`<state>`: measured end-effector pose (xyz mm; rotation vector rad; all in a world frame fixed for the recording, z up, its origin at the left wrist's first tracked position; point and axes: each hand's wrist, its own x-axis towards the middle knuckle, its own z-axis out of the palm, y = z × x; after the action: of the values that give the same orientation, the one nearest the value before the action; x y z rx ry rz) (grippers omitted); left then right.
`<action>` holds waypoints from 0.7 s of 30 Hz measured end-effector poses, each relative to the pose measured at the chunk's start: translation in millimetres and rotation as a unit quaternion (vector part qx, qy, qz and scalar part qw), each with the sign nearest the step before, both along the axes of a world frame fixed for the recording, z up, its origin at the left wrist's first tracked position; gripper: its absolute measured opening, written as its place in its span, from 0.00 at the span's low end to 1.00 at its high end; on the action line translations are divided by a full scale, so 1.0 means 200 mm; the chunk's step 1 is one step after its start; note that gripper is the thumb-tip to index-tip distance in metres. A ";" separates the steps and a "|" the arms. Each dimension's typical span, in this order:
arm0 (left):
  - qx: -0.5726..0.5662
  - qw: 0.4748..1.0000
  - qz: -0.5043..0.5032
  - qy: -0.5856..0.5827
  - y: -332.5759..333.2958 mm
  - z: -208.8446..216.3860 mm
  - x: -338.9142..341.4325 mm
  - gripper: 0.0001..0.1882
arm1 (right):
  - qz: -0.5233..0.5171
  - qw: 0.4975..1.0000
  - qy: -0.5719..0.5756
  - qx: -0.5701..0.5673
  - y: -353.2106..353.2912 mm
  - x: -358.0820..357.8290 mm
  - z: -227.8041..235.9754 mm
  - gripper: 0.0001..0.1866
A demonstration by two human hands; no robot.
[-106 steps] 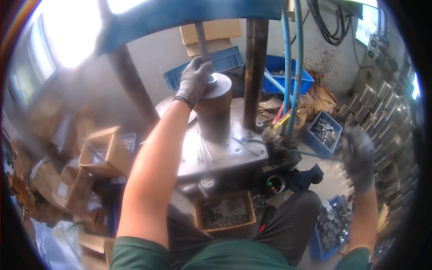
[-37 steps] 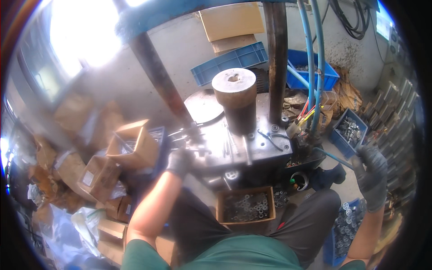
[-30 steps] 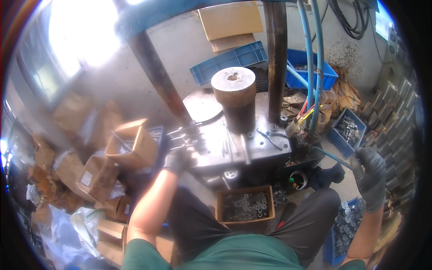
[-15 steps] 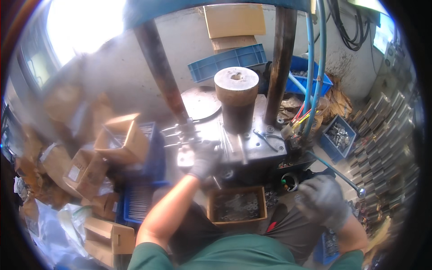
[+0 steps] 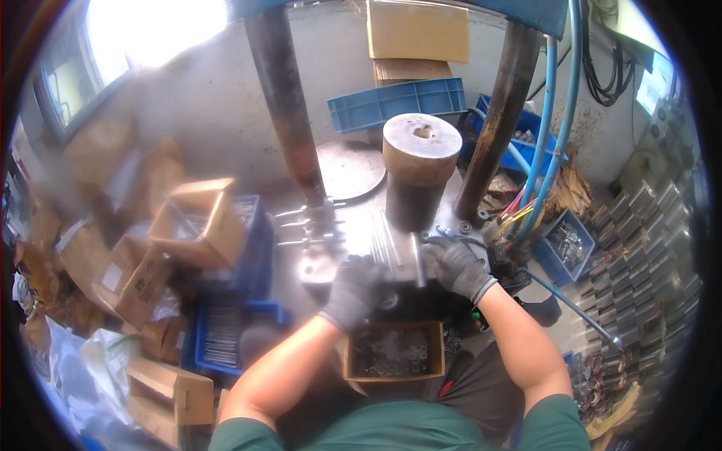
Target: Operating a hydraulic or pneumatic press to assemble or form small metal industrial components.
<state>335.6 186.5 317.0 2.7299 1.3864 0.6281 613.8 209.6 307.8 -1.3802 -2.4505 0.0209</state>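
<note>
A short metal rod [image 5: 419, 260] lies at the frame's centre, near the front edge of the bench [image 5: 356, 231]. The gloved right hand [image 5: 460, 267] is just right of it, the gloved left hand [image 5: 355, 292] to its left; both sets of fingers look bent, though I cannot tell whether they pinch anything. Behind stands a thick cylinder [image 5: 420, 171]; below sits a cardboard box [image 5: 436, 356] of small metal parts [image 5: 395, 349].

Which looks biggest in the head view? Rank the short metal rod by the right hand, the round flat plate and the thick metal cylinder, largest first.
1. Thick metal cylinder
2. Round flat plate, partly hidden behind the left post
3. Short metal rod
</note>
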 end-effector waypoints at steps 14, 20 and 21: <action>0.054 0.930 -0.017 -0.362 0.07 0.08 -0.12 0.11 | -0.064 0.997 -0.039 -0.020 -0.03 -0.05 0.04 0.09; -0.104 0.902 0.040 -0.416 0.28 -0.21 -0.04 0.09 | -0.096 0.983 0.147 0.058 -0.09 -0.03 0.10 0.09; -0.104 0.911 0.042 -0.397 0.30 -0.23 -0.02 0.09 | -0.112 0.935 0.335 -0.023 -0.10 -0.03 0.11 0.08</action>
<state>330.9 247.3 271.1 1.8798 1.2371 1.3068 608.6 189.5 330.7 -1.3737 -1.7321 0.4247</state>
